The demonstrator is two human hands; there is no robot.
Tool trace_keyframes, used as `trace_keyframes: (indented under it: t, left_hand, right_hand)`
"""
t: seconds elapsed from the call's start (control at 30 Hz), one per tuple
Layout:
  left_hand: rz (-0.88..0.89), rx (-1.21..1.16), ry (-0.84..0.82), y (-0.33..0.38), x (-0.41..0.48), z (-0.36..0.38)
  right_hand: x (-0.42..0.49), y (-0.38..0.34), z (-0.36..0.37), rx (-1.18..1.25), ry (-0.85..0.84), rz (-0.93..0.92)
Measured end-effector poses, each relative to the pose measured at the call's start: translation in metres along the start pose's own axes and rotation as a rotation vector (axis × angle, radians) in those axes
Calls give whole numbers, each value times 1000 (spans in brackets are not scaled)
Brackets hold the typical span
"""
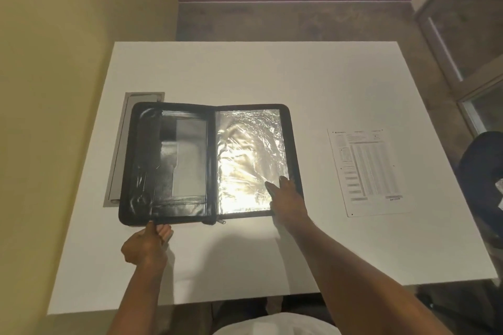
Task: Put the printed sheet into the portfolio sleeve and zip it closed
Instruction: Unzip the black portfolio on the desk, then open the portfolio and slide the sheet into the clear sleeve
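A black zip portfolio [141, 160] lies open flat on the white table [245, 73]. Its right half holds a shiny clear plastic sleeve [245, 149]; its left half has black pockets. The zipper pull [222, 221] sits at the near edge by the spine. My left hand [148, 245] pinches the portfolio's near left edge. My right hand [288, 198] rests flat on the sleeve's lower right corner, fingers spread. The printed sheet [367, 171] lies flat on the table to the right of the portfolio, apart from both hands.
A grey cable tray [119, 144] is set into the table, partly under the portfolio's left side. A dark chair [481, 171] stands past the table's right edge. A yellow wall runs along the left; a glass partition is at far right.
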State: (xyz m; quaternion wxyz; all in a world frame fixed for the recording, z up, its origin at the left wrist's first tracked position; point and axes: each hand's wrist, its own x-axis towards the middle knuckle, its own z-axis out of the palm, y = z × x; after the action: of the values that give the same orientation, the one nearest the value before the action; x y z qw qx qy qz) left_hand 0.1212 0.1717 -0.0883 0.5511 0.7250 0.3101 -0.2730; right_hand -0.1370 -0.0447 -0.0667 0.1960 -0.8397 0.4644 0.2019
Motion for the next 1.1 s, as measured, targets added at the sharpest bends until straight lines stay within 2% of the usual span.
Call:
trace_keyframes:
  t: [0.1,0.23,0.37,0.5,0.57,0.67,0.93,1.1]
  left_hand:
    - [-17,56,2,1,0,-2]
    - [197,150,56,-6,-12,-4]
    - [424,388,108,-15,-32,-2]
    - [502,561,86,-29,-76,27]
    - [599,634,13,-35,-106,53]
    - [738,674,-119,-43,-147,96]
    - [769,727,-525,-83,-226,222]
    - [815,815,-576,-122,-271,284]
  right_hand:
    - [-2,1,0,-28,2,-18]
    - [-8,5,-1,-3,-12,-43]
    - [-11,12,-12,40,14,-66]
    - [-15,28,-28,92,72,-96]
    - [-13,40,-38,23,122,-128]
    - [-7,61,-58,50,188,-99]
    - [1,167,-101,170,283,30]
    - [9,247,-114,211,256,152]
